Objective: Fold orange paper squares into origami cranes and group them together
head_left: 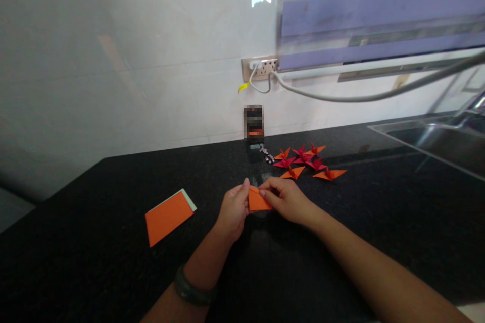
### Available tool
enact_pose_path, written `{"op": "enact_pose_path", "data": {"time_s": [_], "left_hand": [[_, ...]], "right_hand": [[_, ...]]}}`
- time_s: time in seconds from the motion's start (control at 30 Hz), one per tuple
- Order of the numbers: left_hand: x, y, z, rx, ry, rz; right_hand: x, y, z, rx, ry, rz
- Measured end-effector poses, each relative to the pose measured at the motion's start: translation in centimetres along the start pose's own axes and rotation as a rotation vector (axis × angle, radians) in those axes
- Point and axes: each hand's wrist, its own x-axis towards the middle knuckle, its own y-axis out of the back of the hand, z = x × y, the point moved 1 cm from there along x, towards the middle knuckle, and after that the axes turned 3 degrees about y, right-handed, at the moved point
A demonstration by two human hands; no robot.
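Note:
A small folded piece of orange paper [258,202] is held up between my two hands, above the dark countertop. My left hand [235,207] grips its left edge, thumb pointing upward along it. On the other side, my right hand [287,198] pinches the upper right part with thumb and fingertips. Just beyond my right hand lie several folded paper cranes [299,161], some orange and some red. To the left on the counter is a stack of orange paper sheets [170,218], with a pale green sheet [189,200] showing beneath.
A phone-like dark object [254,123], partly pixelated, leans against the wall, with a beaded strap [267,155] before it. A steel sink [447,141] is set in the counter [326,272] at the right. A grey cable [341,98] runs from the wall socket [261,68].

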Motion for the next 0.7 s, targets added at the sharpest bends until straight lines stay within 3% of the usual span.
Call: {"op": "enact_pose_path", "data": {"time_s": [0.27,0.5,0.7], "left_hand": [[0.08,-0.16,-0.15,0.053,-0.007,0.002],[0.09,-0.05,-0.63,0.325,-0.063,0.029],[0.02,0.07,-0.58,0.153,0.037,-0.037]], "right_hand": [[-0.02,-0.02,0.13,-0.010,-0.025,-0.039],[-0.09,-0.59,0.88,-0.074,-0.027,-0.121],[0.03,-0.50,0.42,-0.041,-0.052,-0.132]]}}
